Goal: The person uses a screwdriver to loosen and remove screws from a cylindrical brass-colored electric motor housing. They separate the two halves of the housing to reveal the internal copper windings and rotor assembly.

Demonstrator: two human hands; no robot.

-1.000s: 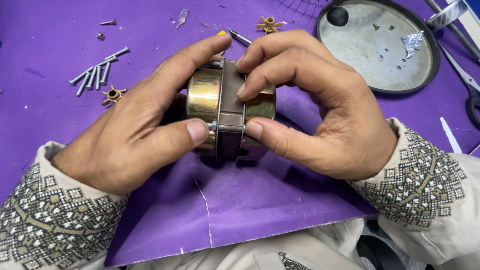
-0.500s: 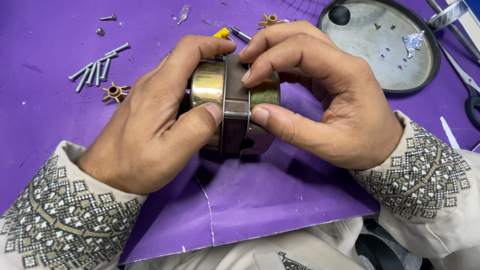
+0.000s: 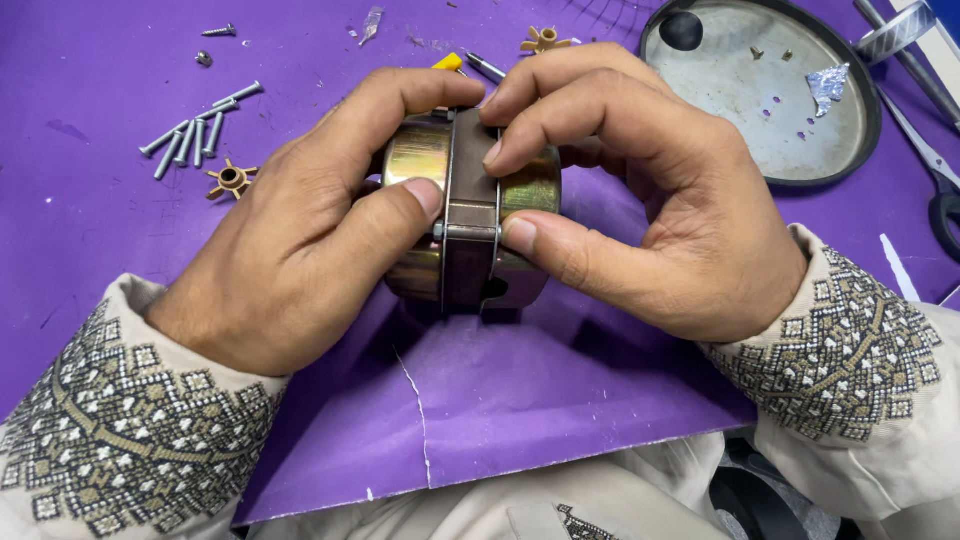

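Brass-coloured round motor point(image 3: 470, 215) with a grey band around its middle sits at picture centre, pinched from both sides by the left hand point(image 3: 300, 240) and right hand point(image 3: 650, 200). Round metal tray point(image 3: 860, 110) at two o'clock holds a foil scrap point(image 3: 830, 85) and a black knob point(image 3: 682, 30).

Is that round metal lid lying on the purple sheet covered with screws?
No, the round metal lid holds only a foil scrap; the screws lie far left.

A small repair workshop: loose screws point(image 3: 190, 135), a metal pan lid point(image 3: 765, 95) and scissors point(image 3: 935, 180) litter the purple sheet point(image 3: 90, 210).
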